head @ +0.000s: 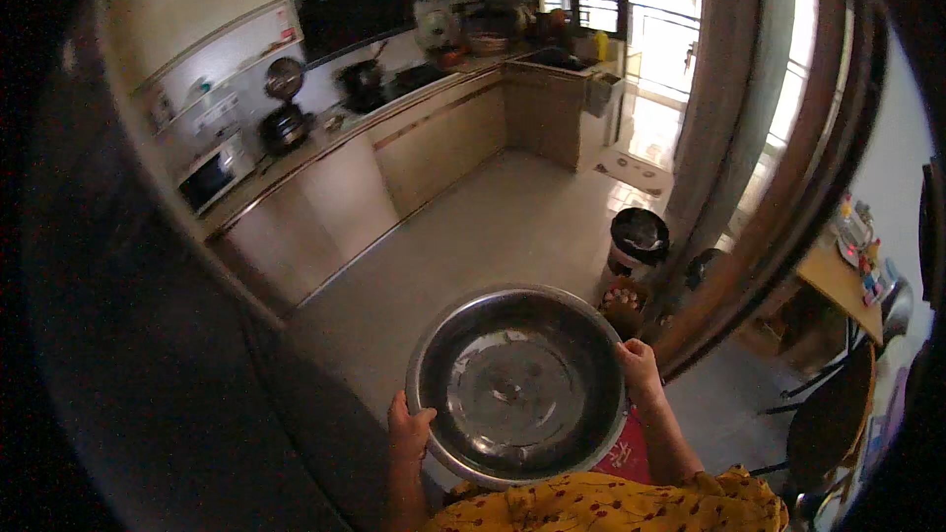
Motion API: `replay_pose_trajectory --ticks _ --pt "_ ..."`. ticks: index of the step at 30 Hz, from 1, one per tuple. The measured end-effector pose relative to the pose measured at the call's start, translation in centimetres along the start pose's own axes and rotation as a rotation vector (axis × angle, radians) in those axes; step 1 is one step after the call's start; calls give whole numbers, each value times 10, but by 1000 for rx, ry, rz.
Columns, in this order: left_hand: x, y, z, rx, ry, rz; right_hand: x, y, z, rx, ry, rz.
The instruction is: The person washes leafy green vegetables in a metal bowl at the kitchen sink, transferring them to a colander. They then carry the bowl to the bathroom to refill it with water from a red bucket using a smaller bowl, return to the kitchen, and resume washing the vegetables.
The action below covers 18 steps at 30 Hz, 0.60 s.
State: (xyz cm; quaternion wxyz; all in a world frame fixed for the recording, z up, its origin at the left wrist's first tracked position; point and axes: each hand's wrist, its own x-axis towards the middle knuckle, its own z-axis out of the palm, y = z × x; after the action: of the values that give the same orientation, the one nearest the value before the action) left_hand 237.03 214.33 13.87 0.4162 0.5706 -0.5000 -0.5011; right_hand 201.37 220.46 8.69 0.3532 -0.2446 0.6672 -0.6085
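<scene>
A large round stainless steel basin [510,384] is held out in front of my body, low in the view, its shiny inside facing up. My left hand [410,426] grips the rim at the left, with the thumb over the edge. At the upper right of the rim, my right hand [638,366] is closed on the edge. The near rim lies close to my yellow patterned top. Whether any water is in the basin, I cannot tell. The fingers under the rim are hidden.
Beyond the basin lies a kitchen floor [473,214]. A counter [325,151] with a microwave, a rice cooker and pots runs along the left and back. A lined trash bin [639,236] and a box stand by the door frame at the right. A wooden table [835,281] and chairs stand farther right.
</scene>
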Motion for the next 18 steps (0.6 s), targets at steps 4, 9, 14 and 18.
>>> replay_pose_trajectory --ticks 4,9,14,18 --pt "153 10 47 2 -13 -43 105 -13 37 -70 154 -40" --pt "316 69 125 18 -256 -52 261 -19 73 -86 275 -54" --pt "483 97 229 165 -164 -12 431 -48 81 -94 357 -71" --pt "577 138 337 329 -165 76 550 -60 66 -129 419 -35"
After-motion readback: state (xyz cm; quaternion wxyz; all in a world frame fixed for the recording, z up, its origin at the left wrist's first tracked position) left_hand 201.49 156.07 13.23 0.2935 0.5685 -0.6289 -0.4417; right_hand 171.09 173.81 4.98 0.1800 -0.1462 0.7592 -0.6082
